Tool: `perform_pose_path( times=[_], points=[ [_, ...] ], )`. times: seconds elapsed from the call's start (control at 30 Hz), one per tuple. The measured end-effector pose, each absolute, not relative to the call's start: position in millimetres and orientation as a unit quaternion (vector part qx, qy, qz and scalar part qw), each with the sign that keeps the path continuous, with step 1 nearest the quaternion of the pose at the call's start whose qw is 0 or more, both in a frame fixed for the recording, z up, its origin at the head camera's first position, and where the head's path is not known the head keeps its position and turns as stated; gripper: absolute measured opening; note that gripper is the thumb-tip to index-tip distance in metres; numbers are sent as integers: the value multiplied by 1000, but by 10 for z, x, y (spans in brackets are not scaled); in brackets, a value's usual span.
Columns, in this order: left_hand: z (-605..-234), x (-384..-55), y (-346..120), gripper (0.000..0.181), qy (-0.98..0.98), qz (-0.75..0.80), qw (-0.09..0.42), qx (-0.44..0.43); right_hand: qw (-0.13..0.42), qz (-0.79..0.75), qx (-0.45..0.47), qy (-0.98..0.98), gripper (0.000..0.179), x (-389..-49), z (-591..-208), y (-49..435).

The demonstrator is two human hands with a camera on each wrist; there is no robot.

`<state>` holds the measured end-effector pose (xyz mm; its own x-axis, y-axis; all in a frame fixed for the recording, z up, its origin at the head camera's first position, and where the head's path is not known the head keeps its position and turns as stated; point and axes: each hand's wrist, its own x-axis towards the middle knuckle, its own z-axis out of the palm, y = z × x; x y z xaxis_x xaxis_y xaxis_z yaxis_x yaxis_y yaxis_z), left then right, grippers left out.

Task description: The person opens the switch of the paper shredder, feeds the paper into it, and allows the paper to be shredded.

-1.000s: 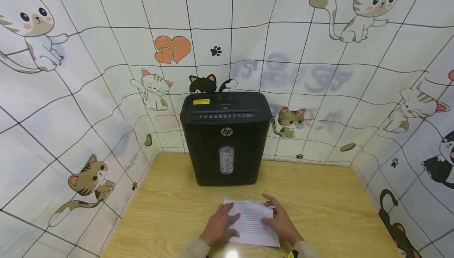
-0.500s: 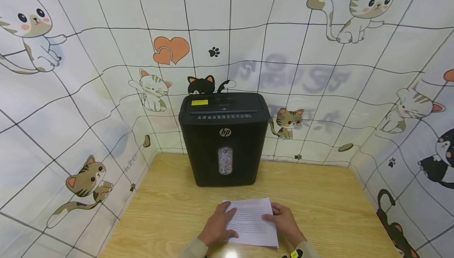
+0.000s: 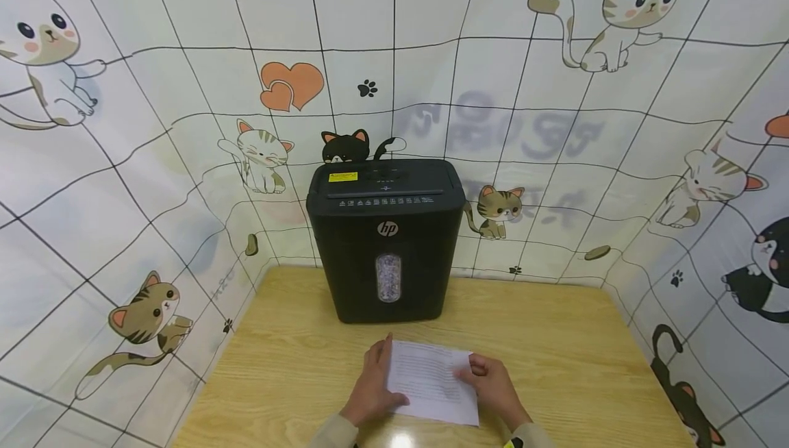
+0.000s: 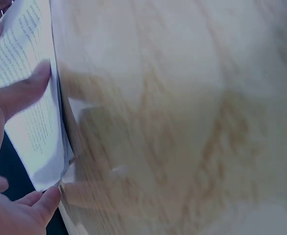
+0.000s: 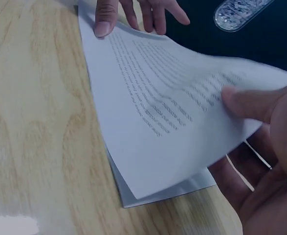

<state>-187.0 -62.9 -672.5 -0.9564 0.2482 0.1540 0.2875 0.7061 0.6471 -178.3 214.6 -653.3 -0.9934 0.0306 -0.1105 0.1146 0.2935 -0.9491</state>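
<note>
Wood-grained tabletop [image 3: 259, 366] before a creased, white, cat-printed wall covering [image 3: 425, 9]. Near centre, thin printed paper [image 3: 425, 388]: the right hand [image 3: 495, 388] pinches its bowed right side; the left hand [image 3: 372, 388], fingers extended, touches its left edge. Far side, a tapered black shredder [image 3: 348, 256], its rounded window [image 3: 389, 296] revealing pale shreds [image 3: 389, 273].

Left hand [image 3: 372, 386] with thumb spread from its fingers, right hand [image 3: 494, 388] pinching, fingers bent beneath thumb
</note>
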Motion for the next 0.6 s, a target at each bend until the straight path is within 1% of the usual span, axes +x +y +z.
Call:
perform_pose_path(
  times=[0.17,0.3,0.4,0.47,0.6],
  points=[
    [-6700,-1909,-673,128,-905,-411,40,-104,61,-615,10,786,25,-1818,-6521,2182],
    [-6668,-1953,-733,118,-886,-455,46,-84,74,-631,3,773,32,-1833,-6523,2216],
    [-6641,-1985,-772,106,-864,-495,48,-75,70,-636,3,768,37,-1838,-6514,2223],
    [-6616,-1996,-794,91,-846,-527,43,-69,63,-638,4,768,38,-1839,-6504,2220],
    [-6549,-2000,-825,45,-819,-569,43,-59,45,-626,25,778,32,-1841,-6475,2200]
  ],
)
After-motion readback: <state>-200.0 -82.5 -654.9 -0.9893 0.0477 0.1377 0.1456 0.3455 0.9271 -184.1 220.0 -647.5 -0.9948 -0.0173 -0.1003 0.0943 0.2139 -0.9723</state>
